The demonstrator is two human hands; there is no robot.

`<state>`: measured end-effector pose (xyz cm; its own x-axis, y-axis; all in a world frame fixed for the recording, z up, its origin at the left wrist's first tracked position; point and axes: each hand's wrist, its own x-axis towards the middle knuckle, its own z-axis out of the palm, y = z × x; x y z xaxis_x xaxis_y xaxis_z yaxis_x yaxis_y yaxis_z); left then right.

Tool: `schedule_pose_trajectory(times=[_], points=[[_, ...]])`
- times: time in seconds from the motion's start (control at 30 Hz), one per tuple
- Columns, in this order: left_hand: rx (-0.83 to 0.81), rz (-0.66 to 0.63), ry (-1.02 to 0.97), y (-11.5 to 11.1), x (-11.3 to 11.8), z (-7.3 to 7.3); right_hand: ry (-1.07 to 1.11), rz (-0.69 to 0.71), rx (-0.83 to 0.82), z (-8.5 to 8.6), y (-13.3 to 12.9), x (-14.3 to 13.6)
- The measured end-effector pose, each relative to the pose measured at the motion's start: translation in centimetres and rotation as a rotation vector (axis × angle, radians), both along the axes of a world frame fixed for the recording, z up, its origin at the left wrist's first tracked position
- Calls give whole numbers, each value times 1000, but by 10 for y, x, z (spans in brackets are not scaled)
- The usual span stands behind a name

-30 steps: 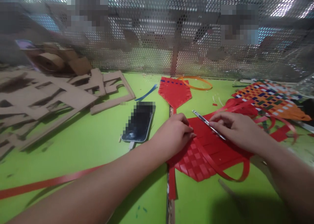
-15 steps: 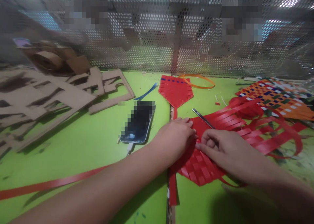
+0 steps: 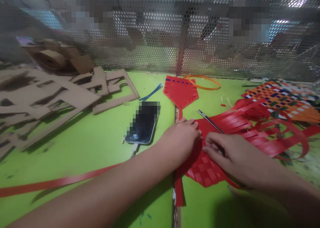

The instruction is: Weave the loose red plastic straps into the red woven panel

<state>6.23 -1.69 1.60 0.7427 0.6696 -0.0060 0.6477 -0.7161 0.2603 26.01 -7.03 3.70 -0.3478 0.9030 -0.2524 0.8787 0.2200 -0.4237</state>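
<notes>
A red woven piece (image 3: 203, 173) with long loose strips lies on the green table, right of the seam. My left hand (image 3: 185, 134) rests on its upper left part, fingers spread and pressed down. On the woven part, my right hand (image 3: 221, 148) is curled with thumb and index finger close together; whatever is between them is too small to tell. A slim metal tool (image 3: 208, 119) lies on the red piece, its lower end against the right hand. One red strip (image 3: 65, 180) runs from under the left forearm to the left edge.
Cardboard cut-outs (image 3: 75, 98) fill the left side. A phone (image 3: 142, 124) with a cable lies left of my left hand. Behind are a red pentagonal woven piece (image 3: 180, 91), an orange loop (image 3: 205, 83) and a perforated metal screen (image 3: 150, 38). An orange checkered weave (image 3: 280, 98) sits right.
The whole view has shifted slightly. My right thumb and fingers have moved a little apart from the left hand, and both hands remain on the red piece.
</notes>
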Motion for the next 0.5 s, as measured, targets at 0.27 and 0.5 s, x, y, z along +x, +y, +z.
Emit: schedule_pose_trajectory(times=[0.27,0.5], points=[[-65,-17,-16,5,-5,5,83,-92,-89,0,-2,5],[-77,-21,22,11,-5,23,-6,-153,381,-3,14,20]])
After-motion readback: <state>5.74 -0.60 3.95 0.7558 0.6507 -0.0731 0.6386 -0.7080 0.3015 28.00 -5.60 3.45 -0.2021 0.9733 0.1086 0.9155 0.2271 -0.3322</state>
